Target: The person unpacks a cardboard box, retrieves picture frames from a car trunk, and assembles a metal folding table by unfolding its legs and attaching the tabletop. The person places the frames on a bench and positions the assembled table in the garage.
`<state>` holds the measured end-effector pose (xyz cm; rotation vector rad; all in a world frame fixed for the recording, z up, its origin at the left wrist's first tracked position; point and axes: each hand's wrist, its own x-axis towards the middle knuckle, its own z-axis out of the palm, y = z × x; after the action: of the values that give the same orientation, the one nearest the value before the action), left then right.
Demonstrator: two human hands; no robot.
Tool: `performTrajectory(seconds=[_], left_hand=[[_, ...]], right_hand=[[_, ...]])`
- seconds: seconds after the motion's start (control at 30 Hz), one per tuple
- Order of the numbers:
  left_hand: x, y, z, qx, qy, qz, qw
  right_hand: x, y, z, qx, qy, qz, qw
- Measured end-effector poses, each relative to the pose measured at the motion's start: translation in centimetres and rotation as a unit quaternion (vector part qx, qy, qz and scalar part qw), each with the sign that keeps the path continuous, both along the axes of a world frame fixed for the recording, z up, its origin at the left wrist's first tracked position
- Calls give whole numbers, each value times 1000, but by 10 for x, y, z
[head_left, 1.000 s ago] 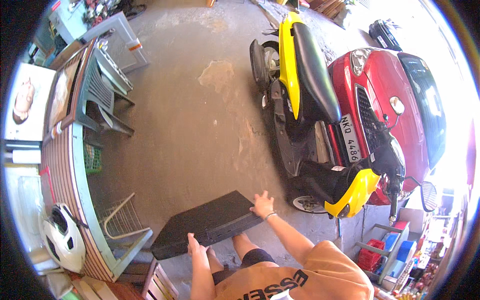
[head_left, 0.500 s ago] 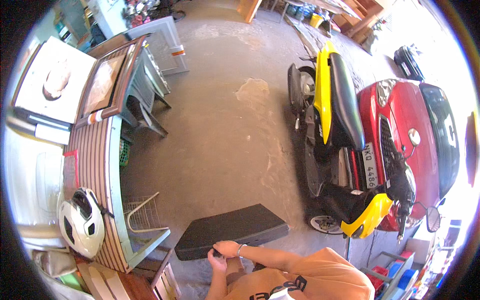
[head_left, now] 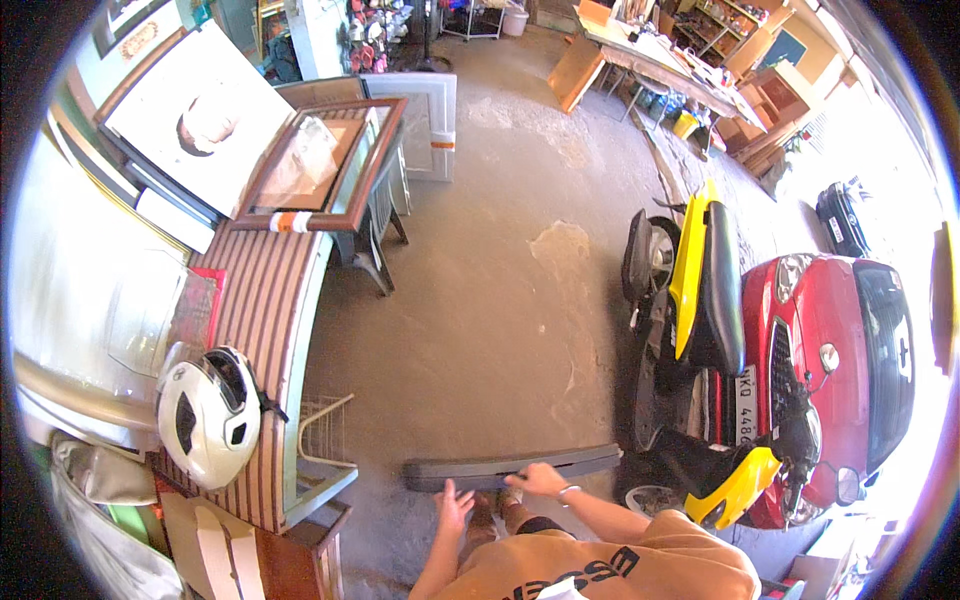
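Hands both reach forward: my left hand [head_left: 453, 497] is spread under the panel [head_left: 512, 467], my right hand [head_left: 537, 481] grips its near edge. Panel lies left-right, above the floor [head_left: 480, 300].

A white rectangular number plate [head_left: 744, 402] sits on the front of the red car [head_left: 835, 370], just beside the yellow scooter. A small orange label strip [head_left: 290, 222] crosses the brown wooden picture frame [head_left: 322, 160] on the worktop.
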<state>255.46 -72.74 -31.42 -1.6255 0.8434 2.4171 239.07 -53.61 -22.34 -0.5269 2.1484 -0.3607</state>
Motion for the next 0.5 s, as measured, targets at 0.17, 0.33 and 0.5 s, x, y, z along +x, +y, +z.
performTrajectory(seconds=[0.17, 0.33, 0.5], left_hand=[[-74, 9, 43, -21, 101, -111, 988], [-146, -21, 38, -67, 107, -310, 942], [-221, -100, 7, -250, -45, -365, 896]], right_hand=[[-72, 34, 61, 6, 46, -154, 987], [-120, 49, 98, -5, 39, -274, 961], [-178, 52, 101, -1, 44, -294, 955]])
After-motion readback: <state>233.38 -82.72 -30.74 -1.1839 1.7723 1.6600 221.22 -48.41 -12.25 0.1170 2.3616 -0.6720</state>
